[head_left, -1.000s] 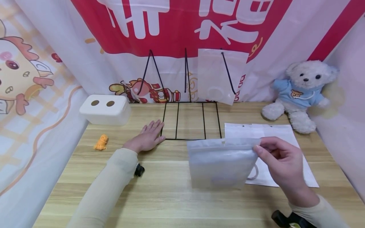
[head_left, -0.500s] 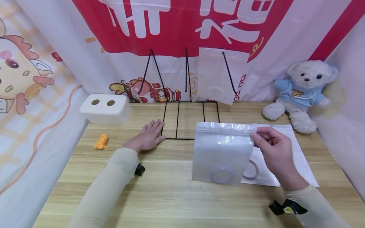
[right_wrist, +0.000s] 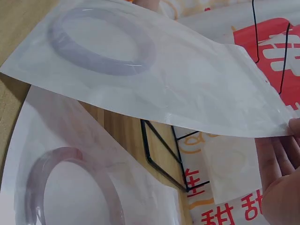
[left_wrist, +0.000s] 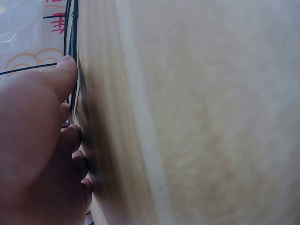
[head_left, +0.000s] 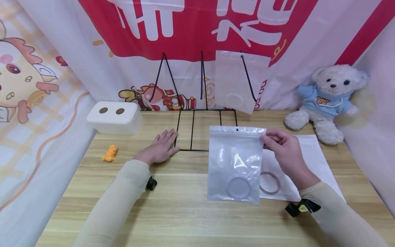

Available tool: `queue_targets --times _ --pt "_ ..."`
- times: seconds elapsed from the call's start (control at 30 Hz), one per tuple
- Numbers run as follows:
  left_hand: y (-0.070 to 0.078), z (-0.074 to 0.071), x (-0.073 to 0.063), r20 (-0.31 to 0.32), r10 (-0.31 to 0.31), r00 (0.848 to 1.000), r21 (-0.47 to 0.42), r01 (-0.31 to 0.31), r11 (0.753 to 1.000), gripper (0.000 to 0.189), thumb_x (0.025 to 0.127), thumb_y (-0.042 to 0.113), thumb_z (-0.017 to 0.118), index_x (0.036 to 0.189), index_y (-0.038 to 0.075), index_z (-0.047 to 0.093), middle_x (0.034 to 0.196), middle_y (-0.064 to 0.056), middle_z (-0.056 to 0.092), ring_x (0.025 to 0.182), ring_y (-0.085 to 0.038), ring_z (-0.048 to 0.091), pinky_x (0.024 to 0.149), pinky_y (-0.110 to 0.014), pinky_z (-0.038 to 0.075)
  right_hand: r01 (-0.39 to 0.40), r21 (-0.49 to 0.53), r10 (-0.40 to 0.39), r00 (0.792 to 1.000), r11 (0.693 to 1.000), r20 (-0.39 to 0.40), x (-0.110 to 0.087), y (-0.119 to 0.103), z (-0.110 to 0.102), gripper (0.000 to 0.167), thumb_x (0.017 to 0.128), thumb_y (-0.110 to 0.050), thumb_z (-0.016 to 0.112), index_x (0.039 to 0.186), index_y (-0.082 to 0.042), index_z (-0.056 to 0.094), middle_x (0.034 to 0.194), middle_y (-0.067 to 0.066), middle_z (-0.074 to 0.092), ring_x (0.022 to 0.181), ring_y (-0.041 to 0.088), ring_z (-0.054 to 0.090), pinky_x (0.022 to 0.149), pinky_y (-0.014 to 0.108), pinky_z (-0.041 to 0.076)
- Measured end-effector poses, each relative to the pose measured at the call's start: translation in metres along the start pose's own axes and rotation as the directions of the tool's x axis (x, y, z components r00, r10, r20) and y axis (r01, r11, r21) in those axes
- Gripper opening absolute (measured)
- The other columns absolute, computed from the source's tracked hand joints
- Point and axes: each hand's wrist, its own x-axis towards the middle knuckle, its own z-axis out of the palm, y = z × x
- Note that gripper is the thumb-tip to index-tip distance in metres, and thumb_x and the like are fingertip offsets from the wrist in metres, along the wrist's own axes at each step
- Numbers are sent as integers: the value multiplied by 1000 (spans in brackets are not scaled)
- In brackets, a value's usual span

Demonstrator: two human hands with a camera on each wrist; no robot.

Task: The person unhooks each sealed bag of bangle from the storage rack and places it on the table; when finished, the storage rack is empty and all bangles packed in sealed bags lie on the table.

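Note:
A clear zip bag [head_left: 226, 154] with a pale purple bangle [right_wrist: 112, 69] inside hangs upright over the table. My right hand [head_left: 285, 152] pinches its upper right corner between thumb and fingers. Flat on the table, my left hand [head_left: 158, 148] has its fingertips at the left front corner of a black wire display rack [head_left: 192, 132]. A similar bag [head_left: 226, 79] hangs from the rack's right hook. Below my right hand lies another bag [head_left: 285, 188] holding a pinkish bangle [right_wrist: 35, 187], on top of other white bags.
A white box [head_left: 118, 121] with two round holes stands at the back left. In front of it lies a bundle of orange cord [head_left: 110, 153]. A white teddy bear [head_left: 327, 99] in a blue top sits at the back right, against the printed curtain [head_left: 197, 31].
My right hand has moved left and away from me with the zip bag, which has turned from tilted to upright, facing me. The left hand has stayed put.

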Motion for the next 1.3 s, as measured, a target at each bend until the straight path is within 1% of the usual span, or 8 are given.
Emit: queue_targets --times 0.07,0.2,0.33,0.43,0.63,0.97,1.2,1.3 --pt "1 -1 -1 1 -8 1000 15 8 1000 75 117 45 38 175 9 7 183 -16 -3 169 -43 -6 136 -65 -3 -37 -14 38 999 999 7 4 2 0 14 102 -2 72 104 -15 77 88 -12 81 80 2 77 77 19 65" --pt "3 -2 -2 -4 -11 1000 24 11 1000 74 117 44 39 175 8 8 183 -17 -1 169 -44 -5 136 -66 -1 -113 -108 115 993 988 11 12 5 0 8 104 -9 72 112 -9 73 90 -17 80 83 0 76 79 19 64" --pt "-1 3 2 -5 -8 1000 3 8 1000 75 117 45 41 175 9 8 184 -15 -1 170 -43 -6 136 -66 -2 -199 -184 205 979 962 11 18 9 -1 23 107 -16 70 124 -1 68 92 -22 78 86 -1 75 82 19 64" --pt "-3 6 3 -5 2 1000 -20 -2 1000 77 116 48 41 175 10 8 184 -16 -2 169 -43 -7 135 -66 -4 -242 -205 251 968 948 15 24 13 -3 30 107 -17 70 129 2 65 91 -23 78 87 -1 75 83 20 65" --pt "6 -2 -3 2 0 1000 -8 0 1000 76 117 44 41 175 8 9 183 -19 -1 169 -46 -5 135 -68 -3 -289 -214 302 953 933 28 37 21 -2 36 106 -15 69 134 6 62 89 -23 77 88 -3 75 83 20 65" --pt "4 -1 0 -5 -16 1000 40 17 999 74 117 44 40 175 9 8 183 -17 0 170 -43 -4 136 -65 -1 -390 -270 415 909 880 41 59 38 -4 38 107 -15 68 139 4 59 98 -11 77 92 2 74 90 28 66" --pt "1 -2 -1 -2 -3 1000 10 3 1000 75 117 46 39 175 9 9 183 -18 0 169 -45 -5 135 -67 -3 -402 -301 435 899 865 52 67 43 -4 39 108 -15 68 140 4 58 105 -3 78 93 4 75 92 30 66" --pt "-7 3 3 -7 7 1000 -20 -8 1000 78 116 52 39 175 11 10 184 -15 -1 169 -43 -7 135 -67 -5 -408 -322 446 893 855 54 70 46 -4 41 108 -16 67 142 4 58 112 2 78 94 5 75 93 31 66"
